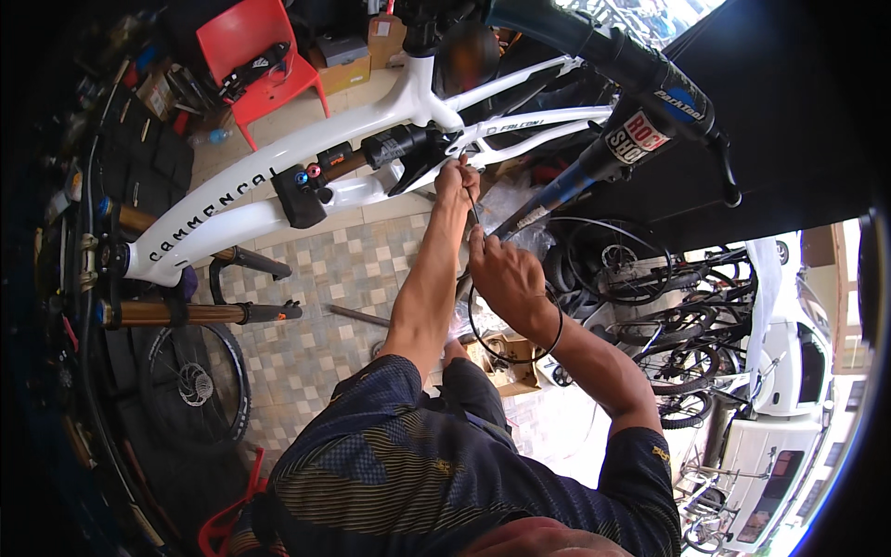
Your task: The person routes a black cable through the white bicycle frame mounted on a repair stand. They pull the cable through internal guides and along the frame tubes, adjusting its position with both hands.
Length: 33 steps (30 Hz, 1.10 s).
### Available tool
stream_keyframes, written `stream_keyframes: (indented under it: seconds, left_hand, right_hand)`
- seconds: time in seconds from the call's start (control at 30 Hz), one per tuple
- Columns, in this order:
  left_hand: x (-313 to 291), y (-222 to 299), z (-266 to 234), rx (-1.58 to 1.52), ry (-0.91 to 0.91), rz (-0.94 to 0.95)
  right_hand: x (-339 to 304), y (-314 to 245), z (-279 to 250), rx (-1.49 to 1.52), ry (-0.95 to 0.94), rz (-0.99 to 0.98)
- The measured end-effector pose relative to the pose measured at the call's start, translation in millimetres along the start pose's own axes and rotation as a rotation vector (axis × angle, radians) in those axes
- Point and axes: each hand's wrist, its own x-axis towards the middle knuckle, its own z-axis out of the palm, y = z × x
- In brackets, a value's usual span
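Sitting behind the white bike frame [278, 158], near the red plastic chair [260, 56] at the top of the tiled floor [334, 269]: a brown cardboard box [345, 63] with a grey packet on top, and a smaller tan carton with a pale square label just beside it. Showing dark block lettering along the frame's down tube and a red-and-white label on the black repair-stand clamp [640, 111] at upper right.

Reaching up with the left hand [455, 176], fingers pinched together on the upper end of a thin black cable [506, 334] right at the frame near the rear shock [371, 153]. Gripping the same cable lower down with the right hand [501, 274], fingers curled shut around it, the slack hanging in a loop by the wrist. Extending the left arm nearly straight, bending the right arm at the elbow.
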Motion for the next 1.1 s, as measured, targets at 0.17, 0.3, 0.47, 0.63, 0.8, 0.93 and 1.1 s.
stream_keyframes:
  seconds: [0.17,0.3,0.47,0.63,0.8,0.93,1.1]
  left_hand:
    - [-16,1,-18,0.316,0.097,0.015]
    - [-39,-20,-35,0.843,0.279,0.364]
    - [-24,-19,-58,1.782,0.110,0.939]
    - [-50,-41,-21,0.845,-0.008,0.231]
    - [-71,-33,-13,0.604,-0.008,0.109]
    - [-37,-19,-26,0.485,-0.019,0.028]
    - [-28,-9,-2,0.475,0.041,0.096]
  right_hand:
    - [8,15,-4,0.250,-0.122,0.176]
    - [6,22,20,0.163,-0.113,0.144]
    - [6,-15,26,-0.059,0.088,-0.114]
    - [1,-24,-2,-0.211,0.165,-0.177]
    - [-6,-17,-11,-0.128,0.138,-0.117]
    - [14,-7,5,-0.052,0.148,-0.099]
    - [27,8,14,0.044,0.083,-0.034]
